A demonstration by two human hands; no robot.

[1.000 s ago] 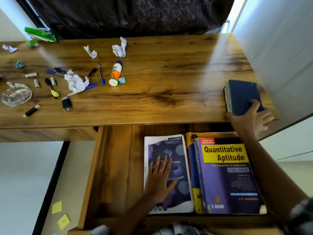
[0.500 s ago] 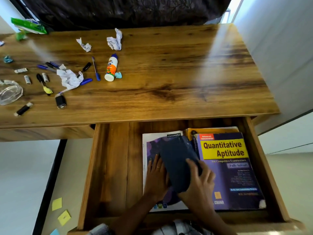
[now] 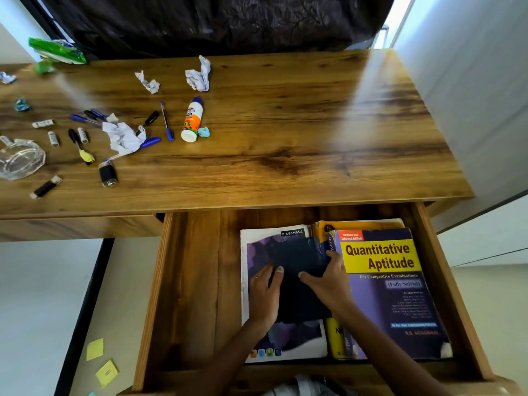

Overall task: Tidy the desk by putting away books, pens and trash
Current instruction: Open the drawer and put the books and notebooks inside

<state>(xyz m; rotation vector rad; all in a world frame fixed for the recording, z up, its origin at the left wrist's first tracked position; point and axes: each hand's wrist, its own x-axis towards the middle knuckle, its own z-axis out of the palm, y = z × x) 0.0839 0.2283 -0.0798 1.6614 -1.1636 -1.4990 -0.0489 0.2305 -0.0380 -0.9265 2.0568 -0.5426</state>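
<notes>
In the open wooden drawer (image 3: 188, 281) a dark blue book (image 3: 297, 258) lies on top of a purple "classmate" notebook (image 3: 285, 338). My right hand (image 3: 328, 284) grips the blue book's right edge, thumb across its cover. My left hand (image 3: 265, 295) rests flat along its left edge. Beside them a "Quantitative Aptitude" book (image 3: 394, 295) sits on a yellow book (image 3: 334, 335). On the desk (image 3: 285, 124), at left, lie several blue pens (image 3: 167, 124) and crumpled papers (image 3: 124, 137).
A glue bottle (image 3: 193, 121), small black gadgets (image 3: 107, 172), a glass ashtray (image 3: 20, 160) and a green wrapper (image 3: 57, 51) also lie on the desk's left part. Yellow sticky notes (image 3: 95, 348) are on the floor. A white wall stands right of the desk.
My right hand took the dark blue book from the desk's right edge and brought it down into the drawer onto the notebook. My left hand shifted to the book's left edge.
</notes>
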